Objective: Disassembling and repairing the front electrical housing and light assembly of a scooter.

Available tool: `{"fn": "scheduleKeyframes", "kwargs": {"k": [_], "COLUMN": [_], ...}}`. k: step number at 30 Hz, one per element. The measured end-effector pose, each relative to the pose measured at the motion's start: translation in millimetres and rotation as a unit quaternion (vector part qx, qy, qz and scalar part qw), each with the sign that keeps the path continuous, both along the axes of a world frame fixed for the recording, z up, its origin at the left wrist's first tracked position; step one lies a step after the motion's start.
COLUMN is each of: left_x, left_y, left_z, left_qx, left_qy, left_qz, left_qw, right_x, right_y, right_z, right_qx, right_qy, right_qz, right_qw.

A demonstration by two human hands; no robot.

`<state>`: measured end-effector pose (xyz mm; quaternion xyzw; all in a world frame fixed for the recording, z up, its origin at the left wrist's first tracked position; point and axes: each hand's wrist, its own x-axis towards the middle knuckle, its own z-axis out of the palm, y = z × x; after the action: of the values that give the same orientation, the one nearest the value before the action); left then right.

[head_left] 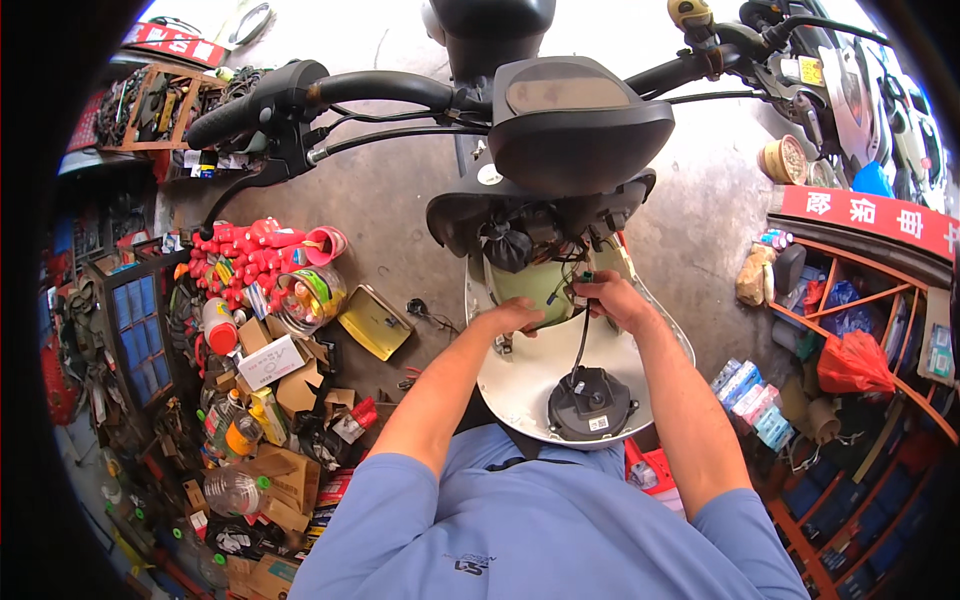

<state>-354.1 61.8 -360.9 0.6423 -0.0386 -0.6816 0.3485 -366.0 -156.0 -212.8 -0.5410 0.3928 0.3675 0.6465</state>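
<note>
A scooter's pale front panel [520, 392] rests tilted over my lap, its hollow inner side facing me. On its near end sits a round black lamp unit [590, 404], with a black cable [582, 345] rising from it toward my right hand [614, 298]. That hand pinches a small wire connector [584, 278] among thin wires below the handlebar. My left hand [512, 317] reaches over the panel's left edge, fingers and thumb apart, with nothing visible between them. A black-wrapped bundle [507, 246] hangs just beyond it.
Above stand the scooter's handlebar [385, 90] and dark display housing [580, 125]. At left are red bottles [250, 250], a yellow tray [375, 322] and cardboard boxes [275, 362]. Small boxes [752, 400] and an orange-framed shelf [850, 310] holding a red bag [856, 362] stand at right.
</note>
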Motion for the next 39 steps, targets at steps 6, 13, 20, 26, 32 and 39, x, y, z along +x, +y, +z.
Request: {"fn": "scheduleKeyframes", "kwargs": {"k": [6,13,20,26,32,39], "left_x": [-1,10,9,5,17,17], "left_y": [6,-15,-14,-10,-17,-29], "left_z": [36,79,83,98,110,111], "left_qx": [-0.124,-0.105,-0.167,-0.187,-0.185,-0.155], "left_qy": [0.052,-0.045,-0.038,-0.042,-0.016,-0.047], "left_qz": [0.075,-0.025,0.208,0.292,0.349,0.333], "left_qw": [0.988,0.993,0.963,0.937,0.919,0.929], "right_x": [0,3,2,1,-2,-3], "right_y": [2,2,4,2,1,0], "right_z": [6,8,15,15,7,8], "right_qx": [-0.008,-0.029,-0.062,-0.059,-0.039,-0.01], "right_qy": [-0.006,-0.012,-0.021,-0.037,-0.048,-0.071], "right_qz": [-0.028,0.027,0.027,0.04,0.057,0.058], "right_qw": [1.0,0.999,0.998,0.997,0.996,0.996]}}
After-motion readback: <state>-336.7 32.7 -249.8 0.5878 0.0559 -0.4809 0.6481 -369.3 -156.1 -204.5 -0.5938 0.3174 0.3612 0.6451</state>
